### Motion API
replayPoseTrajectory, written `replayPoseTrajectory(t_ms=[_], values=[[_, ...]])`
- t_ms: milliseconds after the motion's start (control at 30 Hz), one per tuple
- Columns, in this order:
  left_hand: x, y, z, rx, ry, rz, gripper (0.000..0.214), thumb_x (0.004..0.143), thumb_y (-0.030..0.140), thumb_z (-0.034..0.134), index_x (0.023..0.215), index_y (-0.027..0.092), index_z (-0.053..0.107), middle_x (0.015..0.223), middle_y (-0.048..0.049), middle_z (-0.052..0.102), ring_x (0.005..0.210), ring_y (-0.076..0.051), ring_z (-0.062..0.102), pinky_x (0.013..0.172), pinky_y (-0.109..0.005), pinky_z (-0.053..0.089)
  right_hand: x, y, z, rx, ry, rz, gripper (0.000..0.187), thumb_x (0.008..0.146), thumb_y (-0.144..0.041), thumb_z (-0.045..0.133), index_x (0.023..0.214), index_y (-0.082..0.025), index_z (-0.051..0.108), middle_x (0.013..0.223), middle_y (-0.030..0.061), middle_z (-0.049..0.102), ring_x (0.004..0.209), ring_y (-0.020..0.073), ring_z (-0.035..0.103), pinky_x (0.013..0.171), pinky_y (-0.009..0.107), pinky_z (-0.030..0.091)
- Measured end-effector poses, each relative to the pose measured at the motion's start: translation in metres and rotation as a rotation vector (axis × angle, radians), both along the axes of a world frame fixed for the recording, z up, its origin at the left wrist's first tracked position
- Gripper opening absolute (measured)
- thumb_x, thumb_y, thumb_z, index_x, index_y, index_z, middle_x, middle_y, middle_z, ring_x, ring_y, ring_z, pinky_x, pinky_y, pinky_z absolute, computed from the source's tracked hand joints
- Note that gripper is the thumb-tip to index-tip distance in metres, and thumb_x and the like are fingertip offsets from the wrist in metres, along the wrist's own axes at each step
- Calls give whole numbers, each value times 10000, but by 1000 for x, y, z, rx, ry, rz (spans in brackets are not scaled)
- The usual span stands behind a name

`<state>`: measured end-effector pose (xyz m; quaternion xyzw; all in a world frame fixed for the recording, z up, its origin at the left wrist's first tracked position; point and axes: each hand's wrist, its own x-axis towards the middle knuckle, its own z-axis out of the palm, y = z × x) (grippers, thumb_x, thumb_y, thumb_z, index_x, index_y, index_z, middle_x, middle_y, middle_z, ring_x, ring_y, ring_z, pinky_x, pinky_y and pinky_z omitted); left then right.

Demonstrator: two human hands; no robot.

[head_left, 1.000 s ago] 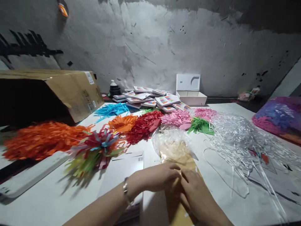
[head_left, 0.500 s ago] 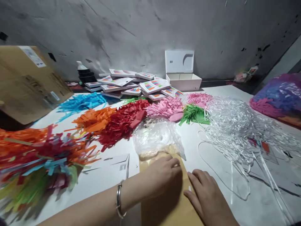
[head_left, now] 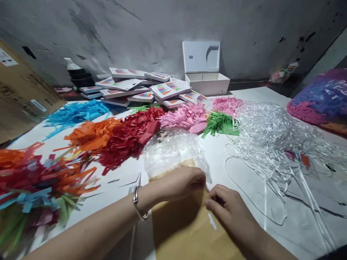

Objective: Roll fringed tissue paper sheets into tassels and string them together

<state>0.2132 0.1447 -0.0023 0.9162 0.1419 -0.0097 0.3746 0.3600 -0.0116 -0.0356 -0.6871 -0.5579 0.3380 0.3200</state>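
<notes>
A brown paper envelope (head_left: 187,231) lies flat on the white table in front of me. My left hand (head_left: 179,182), a bracelet on its wrist, rests curled on the envelope's top edge, fingers pinched together. My right hand (head_left: 227,211) lies on the envelope just to the right, fingers bent and pinching near the same edge. What the fingertips hold is too small to make out. A crumpled clear plastic bag (head_left: 173,150) sits just beyond the envelope, touching my left hand.
Piles of shredded paper lie in a row: blue (head_left: 76,113), orange (head_left: 92,133), red (head_left: 130,135), pink (head_left: 187,117), green (head_left: 219,124), white strips (head_left: 273,141). A mixed pile (head_left: 35,187) lies at left. Small boxes (head_left: 143,90), an open white box (head_left: 206,76) and a cardboard carton (head_left: 18,94) stand behind.
My view has swung left and down. Both hands slid up the envelope towards the plastic bag, and the right hand's fingers have curled from flat into a pinch.
</notes>
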Motion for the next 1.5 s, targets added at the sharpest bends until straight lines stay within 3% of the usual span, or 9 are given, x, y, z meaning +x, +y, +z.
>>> replayPoseTrajectory(t_ms=[133,233,400,567,700,800,1033,1300,1500], values=[[-5,3,6,-315,42,50,218,918,215,579,1118,196,665,790,8,640,626,-117,547,564,-200,424,-1,-4,-8,-63,407,-68,59,874,-261,649,904,-221,680,791,-17,662,763,157,613,693,261,456],[-5,3,7,-520,67,91,234,935,299,577,1129,186,644,680,38,573,516,-105,508,473,-196,393,-3,-9,-12,-7,555,-116,209,849,-249,678,1051,-245,624,855,-27,670,803,150,634,725,249,481],[-3,1,3,-733,97,150,310,860,311,662,1141,191,607,678,55,568,446,-91,481,410,-195,356,-2,-9,-6,91,399,0,91,916,-256,625,973,-239,694,915,-6,722,824,146,675,727,222,505],[-2,1,-5,-940,85,280,400,738,213,719,1124,174,619,679,59,588,447,-68,435,426,-200,314,-2,-4,-5,282,197,-7,111,898,-221,671,968,-254,751,884,-20,775,774,137,722,719,198,543],[-2,2,-11,-1064,97,278,422,688,174,733,1100,164,644,653,51,625,417,-62,420,417,-206,285,-2,-4,-5,426,78,68,166,906,-149,653,995,-254,747,884,-24,782,770,125,737,733,184,553],[0,0,-12,-1094,111,290,432,665,157,719,1091,158,650,598,61,608,401,-60,407,411,-199,274,-1,-3,-2,433,32,83,151,898,-129,659,955,-242,741,835,-23,763,732,119,723,702,179,548],[1,-5,-4,-929,184,360,481,626,125,659,1104,154,700,589,74,586,402,-56,404,375,-180,269,-2,-2,0,437,-8,138,178,903,-80,596,908,-228,695,809,-20,719,737,109,685,700,187,516],[2,-6,-13,-954,170,374,498,603,152,686,1101,140,688,649,50,632,423,-53,425,386,-171,295,-3,-3,-2,436,-59,180,215,912,-43,553,905,-230,660,839,-6,641,761,118,631,698,208,493],[3,-6,-18,-956,155,388,468,592,156,677,1060,137,685,618,59,622,420,-65,430,396,-188,301,-2,-4,-4,479,-290,178,196,938,-65,519,863,-213,622,855,27,591,798,176,557,720,294,485]])
